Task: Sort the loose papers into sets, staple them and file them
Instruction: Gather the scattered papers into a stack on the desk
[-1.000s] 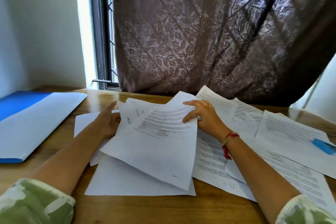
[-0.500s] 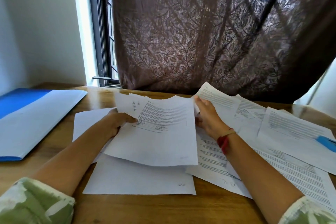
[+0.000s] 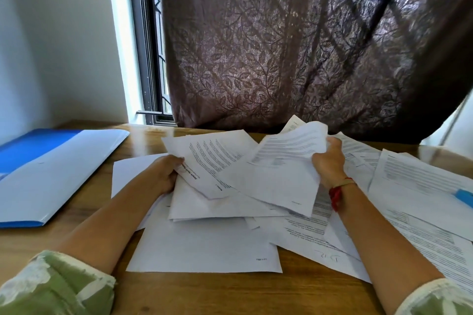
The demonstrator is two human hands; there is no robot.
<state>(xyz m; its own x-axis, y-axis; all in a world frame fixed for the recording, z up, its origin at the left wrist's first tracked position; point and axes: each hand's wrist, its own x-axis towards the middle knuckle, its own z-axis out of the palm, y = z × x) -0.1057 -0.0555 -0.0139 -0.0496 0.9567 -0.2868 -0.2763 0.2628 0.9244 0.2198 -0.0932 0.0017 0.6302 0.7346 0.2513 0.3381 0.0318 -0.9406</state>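
Note:
Loose printed sheets lie scattered over the middle and right of the wooden table [image 3: 76,212]. My left hand [image 3: 166,174] grips the left edge of a small stack of printed sheets [image 3: 212,161], lifted a little off the pile. My right hand [image 3: 329,163] grips the upper right corner of a separate printed sheet [image 3: 279,174], which tilts over that stack. A blank-looking sheet [image 3: 204,245] lies flat nearest me. A blue file folder [image 3: 51,174] lies open at the left. The blue object [image 3: 464,197] on the papers at the far right edge may be a stapler.
A dark patterned curtain [image 3: 294,46] hangs behind the table's far edge, with a window frame [image 3: 147,59] to its left. More printed pages [image 3: 422,186] cover the table's right side. Bare wood shows between the folder and the papers.
Both hands have pulled apart. The right hand has lifted one sheet away to the right, while the left keeps the remaining stack, now turned and raised.

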